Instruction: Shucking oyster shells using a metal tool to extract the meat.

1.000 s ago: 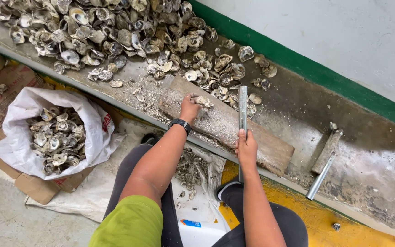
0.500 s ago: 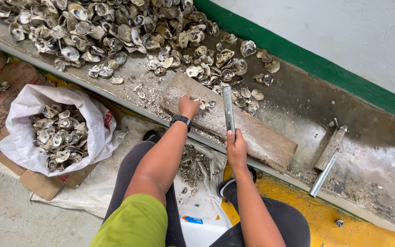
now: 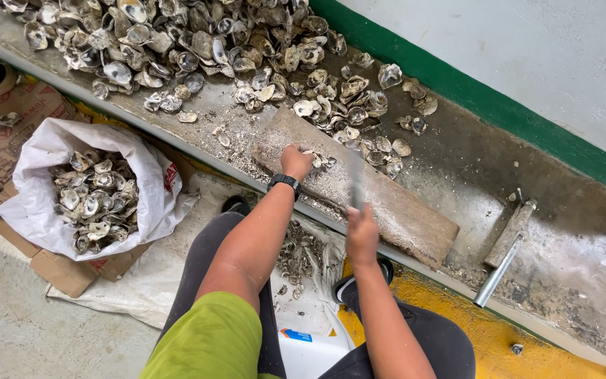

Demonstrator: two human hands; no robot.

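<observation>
My left hand (image 3: pixel 294 161), with a black watch on the wrist, grips an oyster shell (image 3: pixel 317 162) and presses it onto a worn wooden board (image 3: pixel 401 210) on the concrete ledge. My right hand (image 3: pixel 362 231) is closed around the handle of a flat metal blade (image 3: pixel 355 175). The blade is blurred and points up toward the shell. Behind the board, a large heap of oyster shells (image 3: pixel 198 42) covers the ledge.
A white sack (image 3: pixel 43 140) full of shells stands on cardboard at the left. A metal tool (image 3: pixel 503 253) lies on the ledge at the right. Shell fragments (image 3: pixel 296 256) lie on a white sheet between my knees. A green stripe runs along the wall (image 3: pixel 527 42).
My right hand has swung the metal blade down and left toward the shell. My left hand stays on the shell on the board.
</observation>
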